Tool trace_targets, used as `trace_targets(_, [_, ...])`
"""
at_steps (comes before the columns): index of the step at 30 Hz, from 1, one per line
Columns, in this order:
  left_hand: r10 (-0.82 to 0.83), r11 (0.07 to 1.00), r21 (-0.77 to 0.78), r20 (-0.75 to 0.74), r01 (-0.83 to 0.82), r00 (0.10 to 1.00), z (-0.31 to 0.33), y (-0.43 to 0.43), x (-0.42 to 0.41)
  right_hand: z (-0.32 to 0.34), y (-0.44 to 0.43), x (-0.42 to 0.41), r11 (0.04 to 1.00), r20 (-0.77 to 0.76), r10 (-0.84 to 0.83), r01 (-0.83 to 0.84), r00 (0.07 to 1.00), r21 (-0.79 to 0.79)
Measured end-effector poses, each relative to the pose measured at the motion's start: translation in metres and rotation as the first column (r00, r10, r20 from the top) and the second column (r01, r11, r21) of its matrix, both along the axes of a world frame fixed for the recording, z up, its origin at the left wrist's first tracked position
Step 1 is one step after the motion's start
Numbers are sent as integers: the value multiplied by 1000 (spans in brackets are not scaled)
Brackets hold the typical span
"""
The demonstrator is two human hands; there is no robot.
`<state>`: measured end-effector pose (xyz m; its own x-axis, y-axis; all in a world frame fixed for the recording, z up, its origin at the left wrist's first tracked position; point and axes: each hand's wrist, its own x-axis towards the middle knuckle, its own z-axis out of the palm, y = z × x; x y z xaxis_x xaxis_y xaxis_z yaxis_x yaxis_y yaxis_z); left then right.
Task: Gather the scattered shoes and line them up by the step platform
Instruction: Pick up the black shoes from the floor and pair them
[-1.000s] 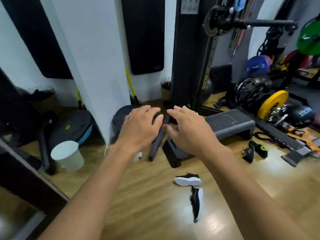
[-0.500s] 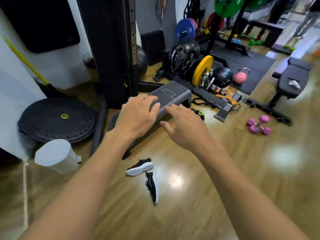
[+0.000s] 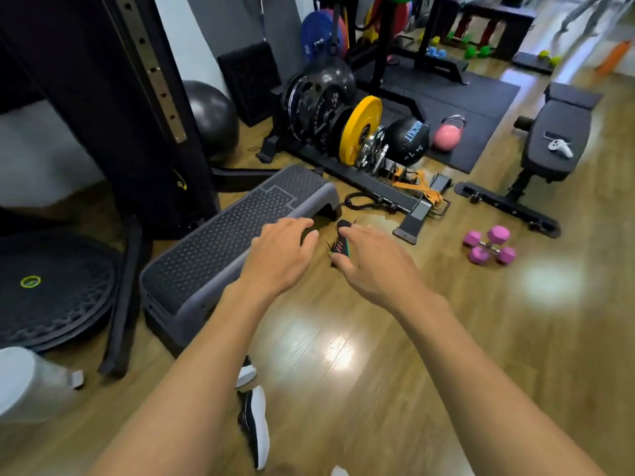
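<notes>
Both hands have slid rightward along the step [image 3: 220,242] since half a second ago, from over its middle to its right end, and the white-soled shoes have dropped to the bottom of the view as the head came closer. Left of the step and nearer the camera a white bin [image 3: 20,383] lies at the frame's edge, and a black disc [image 3: 51,286] lies flat on the floor just left of the step, with a dark bar between them. Nearer than the step's near end, two black shoes lie on the wood floor: one shoe [image 3: 248,372] is mostly hidden by the left forearm, and a second shoe [image 3: 256,424] lies on its side with the white sole facing right. These two are close together and well apart from the step's right end. Above that end, the left hand [image 3: 281,255] hovers palm down, fingers [image 3: 305,235] released, loosely spread and empty. Just right of the step's right end a dark shoe [image 3: 341,247] with coloured stripes lies on the floor in the gap between the hands. The right hand [image 3: 374,266] hangs over it, fingers relaxed and gripping nothing; whether the thumb touches the shoe cannot be told. Beyond the step's far end a yellow plate [image 3: 360,128] stands in a rack, and well right of the step pink dumbbells [image 3: 489,249] lie on the floor.
</notes>
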<state>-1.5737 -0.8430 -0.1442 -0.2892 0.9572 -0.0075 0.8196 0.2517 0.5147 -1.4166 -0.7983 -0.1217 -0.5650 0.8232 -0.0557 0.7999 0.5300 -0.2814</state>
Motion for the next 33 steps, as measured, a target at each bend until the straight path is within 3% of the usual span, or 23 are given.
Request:
trace_targets(6, [14,998,-57,40,-12,999,-31,126,4,-37,121,0,996,1,-9,9,1000,-89])
trace_targets(20, [31,919,-391,181,43,983,-191,411,-36,-162,393,-42,935,46,-146,153,988,-320])
trace_targets(28, [300,850,-503,220,-156,928,-358,520,-56,-340,514,-77,874,121,-108,152,987,-462])
trace_targets(33, [352,782,-610,269,-124,897,-500,564,-68,-491,560,-103,785,175,-126,206,976,-584])
